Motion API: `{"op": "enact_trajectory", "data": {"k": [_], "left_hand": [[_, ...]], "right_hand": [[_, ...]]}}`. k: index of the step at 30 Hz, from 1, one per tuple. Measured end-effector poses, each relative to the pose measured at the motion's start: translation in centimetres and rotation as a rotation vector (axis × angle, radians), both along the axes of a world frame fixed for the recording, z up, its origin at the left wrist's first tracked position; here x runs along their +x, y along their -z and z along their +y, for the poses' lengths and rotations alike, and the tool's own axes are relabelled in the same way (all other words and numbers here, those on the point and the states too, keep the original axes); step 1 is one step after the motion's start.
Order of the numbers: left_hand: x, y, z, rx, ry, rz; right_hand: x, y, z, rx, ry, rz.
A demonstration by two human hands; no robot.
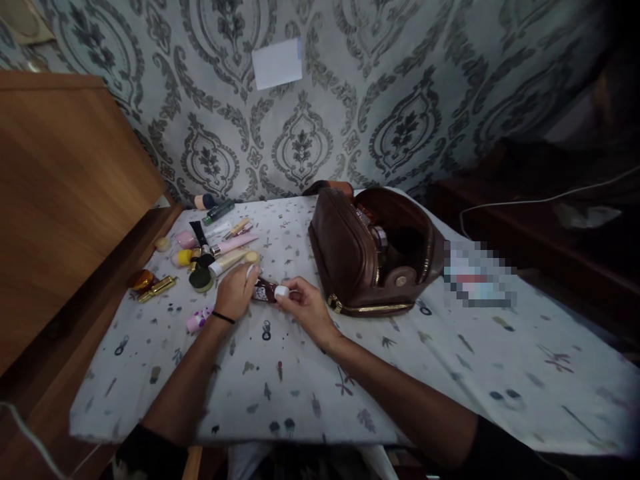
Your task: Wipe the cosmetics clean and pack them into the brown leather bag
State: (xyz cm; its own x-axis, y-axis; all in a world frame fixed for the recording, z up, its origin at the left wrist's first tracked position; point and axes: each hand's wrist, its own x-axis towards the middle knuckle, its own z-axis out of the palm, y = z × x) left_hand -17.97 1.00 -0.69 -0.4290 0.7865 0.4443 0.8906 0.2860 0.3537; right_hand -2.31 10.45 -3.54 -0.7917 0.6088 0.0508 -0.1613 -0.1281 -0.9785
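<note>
Between my two hands lies a small dark brown bottle with a white cap, tilted nearly flat just above the cloth. My left hand wraps its left end, with a black band at the wrist. The fingers of my right hand pinch the cap end. Part of a pale label shows on the bottle; its left end is hidden. Close to my left hand are a cream tube, a dark green-lidded jar and a white and purple spotted tube. Right of my right hand stands an open brown leather bag with gold zips and items inside.
More cosmetics lie at the left: a pink tube, a black tube, a green bottle, an amber jar and a gold tube. A wooden cabinet borders the left. A blurred-out item lies right of the bag.
</note>
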Motion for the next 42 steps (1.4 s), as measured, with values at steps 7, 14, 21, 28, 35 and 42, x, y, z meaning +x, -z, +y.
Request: {"op": "enact_trajectory", "data": {"k": [7,14,21,28,35,42], "left_hand": [[1.0,-0.5,0.0,0.005,0.053,0.052],[3.6,-1.1,0.0,-0.024,0.155,0.192],[2.9,-1.1,-0.1,-0.116,0.134,0.126],[2.3,-0.9,-1.3,-0.113,0.086,0.074],[2.3,-0.4,-3.5,-0.091,0.111,0.051],[3.8,0.4,-4.5,-0.065,0.064,0.113]], "right_hand": [[0.3,-0.5,0.5,0.254,0.086,0.006],[0.7,-0.7,0.8,0.473,0.098,0.003],[0.4,0.0,1.0,0.380,0.094,0.015],[0.1,0.5,1.3,0.200,0.077,-0.014],[-0.2,0.4,1.4,0.130,0.017,-0.015],[0.2,-0.4,0.9,0.149,-0.029,0.013]]}}
